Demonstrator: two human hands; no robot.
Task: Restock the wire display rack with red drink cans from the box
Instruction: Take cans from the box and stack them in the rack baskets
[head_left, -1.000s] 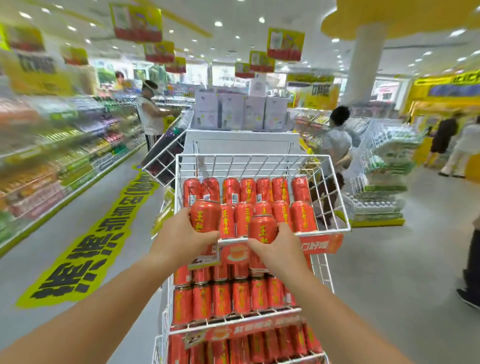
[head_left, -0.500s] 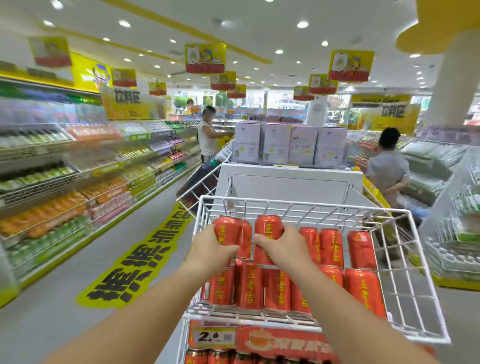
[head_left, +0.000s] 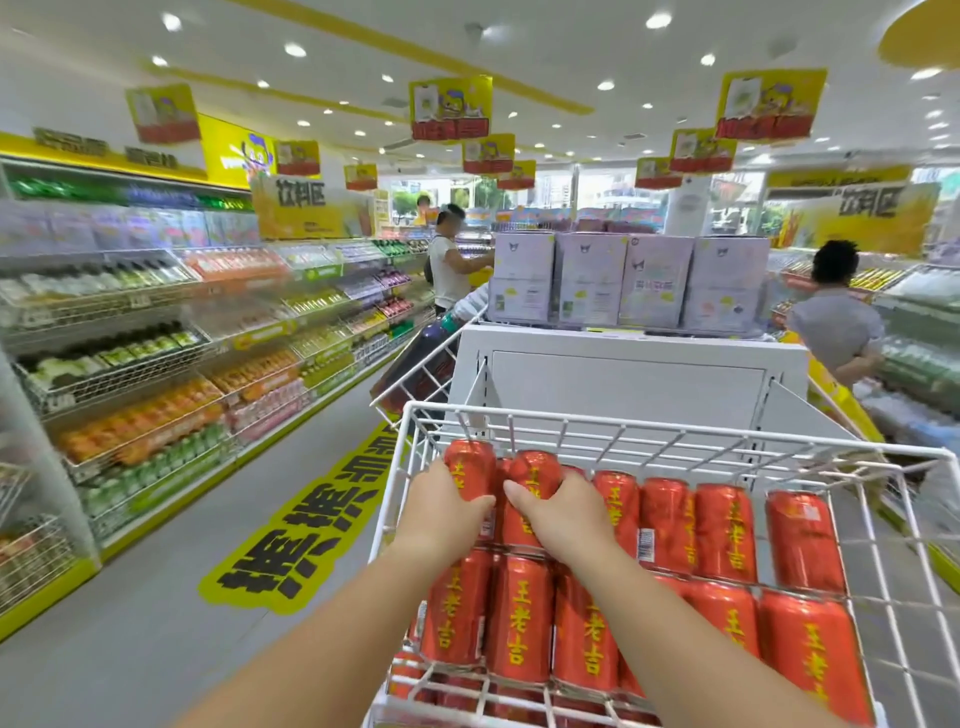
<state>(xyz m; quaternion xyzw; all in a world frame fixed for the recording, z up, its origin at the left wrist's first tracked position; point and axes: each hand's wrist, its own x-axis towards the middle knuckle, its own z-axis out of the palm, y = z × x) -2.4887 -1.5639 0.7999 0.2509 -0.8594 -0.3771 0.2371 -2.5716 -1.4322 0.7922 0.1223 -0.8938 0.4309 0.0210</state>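
– Hands first: what is the condition of each?
– Both occupied. The left hand (head_left: 441, 514) is curled round a red can (head_left: 470, 467) at the back-left corner of the wire rack's top basket (head_left: 675, 431). The right hand (head_left: 566, 514) grasps the neighbouring can (head_left: 535, 480) just beside it. The thumbs nearly meet between the two cans.
– Are those cans seated on the wire?
– Cannot tell; the hands cover their lower halves.
– Other stock in the basket?
– A back row (head_left: 724, 530) runs to the right of the held pair, and a front row (head_left: 519, 618) lies nearer the camera, under both forearms. All are red with yellow characters.
– Surroundings?
– A white display unit (head_left: 623, 374) stands directly behind the rack and carries pale cartons (head_left: 592, 280). Stocked shelves (head_left: 156, 364) line the left aisle above a yellow floor sticker (head_left: 311, 525). Two persons stand further off, one (head_left: 449, 265) at the shelves, one (head_left: 836, 317) on the right.
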